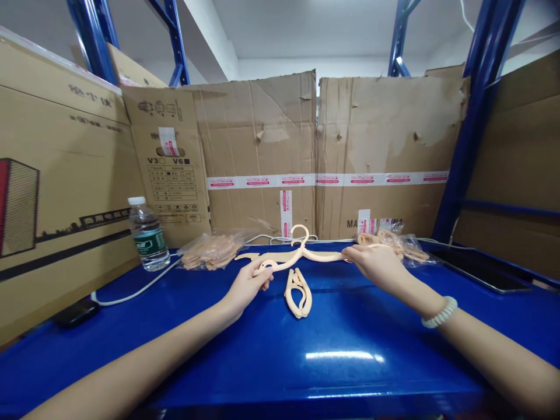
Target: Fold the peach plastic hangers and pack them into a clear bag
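Two bare hands hold one pale cream plastic hanger (301, 252) spread out sideways just above a glossy blue table (341, 350). The hanger is thin and flat, with a small curled hook rising from its middle and two slim arms reaching left and right. The left arm carries an oval loop and ends in a tapered tip.

The left hand (251, 283) pinches the left arm at that loop, thumb on top and fingers curled beneath, with the tip jutting out past the hand. The right hand (376, 262) closes its fingers together round the far end of the right arm, hiding that end. The hook sits midway between the two hands, clear of both. A beaded bracelet (440, 312) circles the right wrist.

Below the hanger, between the hands, a second hanger (298, 291) of the same colour lies folded shut on the table. Clear bags of more hangers lie behind each hand, one to the left (212, 251) and one to the right (405, 245). A water bottle (149, 236) stands at far left, near a white cable (131, 294) and a dark phone (76, 312). Cardboard boxes (262, 151) wall in the back.
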Available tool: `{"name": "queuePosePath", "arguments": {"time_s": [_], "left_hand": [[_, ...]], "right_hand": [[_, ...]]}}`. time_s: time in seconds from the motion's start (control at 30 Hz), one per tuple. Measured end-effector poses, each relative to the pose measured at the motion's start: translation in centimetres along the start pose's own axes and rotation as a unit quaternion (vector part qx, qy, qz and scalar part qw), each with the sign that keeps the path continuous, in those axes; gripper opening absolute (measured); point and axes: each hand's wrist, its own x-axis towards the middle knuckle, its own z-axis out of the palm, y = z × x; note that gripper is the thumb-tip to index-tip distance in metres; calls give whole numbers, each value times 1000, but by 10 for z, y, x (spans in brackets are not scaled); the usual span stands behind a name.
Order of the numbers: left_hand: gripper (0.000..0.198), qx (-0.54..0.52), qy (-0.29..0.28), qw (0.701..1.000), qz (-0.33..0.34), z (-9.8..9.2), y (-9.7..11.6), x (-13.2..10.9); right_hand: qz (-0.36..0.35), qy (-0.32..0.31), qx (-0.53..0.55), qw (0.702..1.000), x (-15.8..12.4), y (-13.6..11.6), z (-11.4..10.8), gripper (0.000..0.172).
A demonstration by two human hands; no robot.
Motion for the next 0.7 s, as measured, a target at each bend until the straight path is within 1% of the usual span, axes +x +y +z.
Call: {"name": "queuePosePath", "arguments": {"time_s": [0.1,0.17,0.23,0.33,0.4,0.5,0.6,0.7], "left_hand": [[37,-15,4,1000,-1,0,-1,1],[34,-24,-2,1000,2,0,0,0],[33,-38,-9,999,2,0,1,0],[36,-51,-7,999,4,1,1,0],[37,-47,2,999,14,0,1,1],[39,-33,20,999,31,-1,-1,3],[43,-37,33,998,30,-2,-3,3],[43,-84,43,995,14,-1,-2,2]], "right_hand": [[-27,26,-35,999,-1,-4,-1,20],[-43,54,-21,997,-2,-6,0,20],[-51,78,20,995,-2,-7,2,24],[-47,114,148,981,-1,-8,7,32],[-28,130,254,958,1,-7,10,35],[17,109,377,920,5,-3,14,31],[55,90,452,886,7,4,14,30],[87,81,526,842,8,9,12,34]]}}
